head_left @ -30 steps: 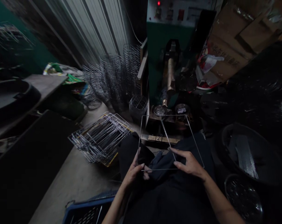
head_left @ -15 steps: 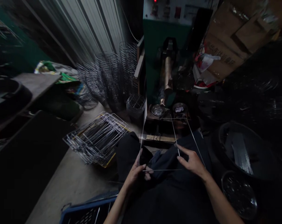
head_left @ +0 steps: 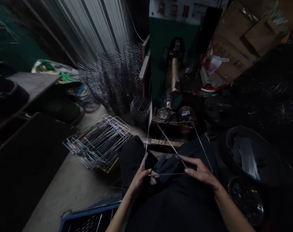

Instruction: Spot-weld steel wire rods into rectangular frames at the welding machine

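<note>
My left hand [head_left: 139, 180] grips the lower left corner of a thin wire frame [head_left: 202, 146], four-sided and held up over my lap. Between the thumb and fingers of my right hand [head_left: 201, 173] is a straight wire rod [head_left: 169, 141]. The rod slants up and to the left across the inside of the frame, its far end near the frame's top side. Whether the rod touches the frame, I cannot tell. Beyond the frame, a welding machine [head_left: 175, 75] with a copper-coloured arm stands over a small dish of metal bits [head_left: 163, 113].
Left of my knee, wire frames [head_left: 100, 141] are piled on a yellow crate. A blue crate [head_left: 75, 218] sits at the lower left. At right are a black basin [head_left: 236, 138] holding metal rods and a shiny round bowl [head_left: 245, 199]. Wire mesh stacks [head_left: 112, 77] stand behind.
The rod's far end has swung left, so it now lies at a steeper slant across the frame. My right hand has turned slightly with it. The left hand stays about where it was.
</note>
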Tool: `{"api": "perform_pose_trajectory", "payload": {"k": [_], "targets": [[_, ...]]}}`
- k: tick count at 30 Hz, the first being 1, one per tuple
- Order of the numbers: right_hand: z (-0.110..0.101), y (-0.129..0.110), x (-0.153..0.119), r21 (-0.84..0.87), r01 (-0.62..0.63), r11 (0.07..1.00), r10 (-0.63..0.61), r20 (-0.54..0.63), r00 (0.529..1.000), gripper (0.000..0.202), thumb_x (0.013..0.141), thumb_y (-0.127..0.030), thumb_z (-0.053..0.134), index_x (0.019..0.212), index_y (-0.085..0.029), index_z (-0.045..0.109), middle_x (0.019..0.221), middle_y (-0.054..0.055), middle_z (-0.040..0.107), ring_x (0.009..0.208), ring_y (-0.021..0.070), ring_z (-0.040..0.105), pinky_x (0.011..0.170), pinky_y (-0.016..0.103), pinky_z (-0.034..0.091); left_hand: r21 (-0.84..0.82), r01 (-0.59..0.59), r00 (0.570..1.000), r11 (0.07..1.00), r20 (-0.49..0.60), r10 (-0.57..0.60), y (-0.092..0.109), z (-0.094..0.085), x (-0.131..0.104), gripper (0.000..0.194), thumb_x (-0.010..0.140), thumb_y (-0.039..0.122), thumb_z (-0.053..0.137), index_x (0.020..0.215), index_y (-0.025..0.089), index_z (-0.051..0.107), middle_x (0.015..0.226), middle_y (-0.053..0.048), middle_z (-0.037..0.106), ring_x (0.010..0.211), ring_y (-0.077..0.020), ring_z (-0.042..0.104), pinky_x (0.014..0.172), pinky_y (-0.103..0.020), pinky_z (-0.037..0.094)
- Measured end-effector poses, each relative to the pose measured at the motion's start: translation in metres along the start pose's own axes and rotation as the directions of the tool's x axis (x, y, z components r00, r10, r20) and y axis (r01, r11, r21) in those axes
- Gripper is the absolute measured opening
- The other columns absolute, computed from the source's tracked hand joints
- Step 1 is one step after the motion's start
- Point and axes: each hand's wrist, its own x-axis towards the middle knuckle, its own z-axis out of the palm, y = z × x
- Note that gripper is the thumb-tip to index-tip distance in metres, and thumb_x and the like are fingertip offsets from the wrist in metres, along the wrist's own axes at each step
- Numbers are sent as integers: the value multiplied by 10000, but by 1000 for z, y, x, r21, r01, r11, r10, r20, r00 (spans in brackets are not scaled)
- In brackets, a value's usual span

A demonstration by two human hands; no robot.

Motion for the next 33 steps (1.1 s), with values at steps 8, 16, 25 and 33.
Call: {"api": "perform_pose_trajectory", "payload": {"k": [8,16,25,33], "targets": [[-3,5,3,-29,-20,999,21,20,1000,558,845,-326,647,1386,-225,552,1382,70,554,1298,289,498,1128,498,354,27,8,1000,1000,-24,-8,2,4,1,981,870,214,580,1534,218,-142,750,-112,743,508,-199,660,466,-232,481],[-8,4,7,-115,-73,991,59,-123,991,539,837,-299,654,1362,-208,575,1351,80,578,1276,282,523,1131,491,353,6,22,1000,1000,-6,-22,0,6,3,1039,852,238,618,1522,200,-175,759,-115,749,501,-194,655,467,-229,478],[-14,8,14,-94,-95,991,80,-149,986,548,846,-353,657,1368,-213,567,1359,82,569,1271,286,528,1122,506,362,-54,29,999,998,19,-28,-9,0,7,1017,854,256,652,1545,242,-93,765,-102,749,517,-190,666,476,-215,468],[-11,-2,20,116,-73,991,70,33,997,572,849,-376,672,1384,-218,546,1385,83,550,1298,276,500,1131,497,345,-35,49,999,998,2,-49,-10,-3,9,1012,855,246,632,1541,240,-112,770,-112,748,518,-200,665,482,-237,475]]}}
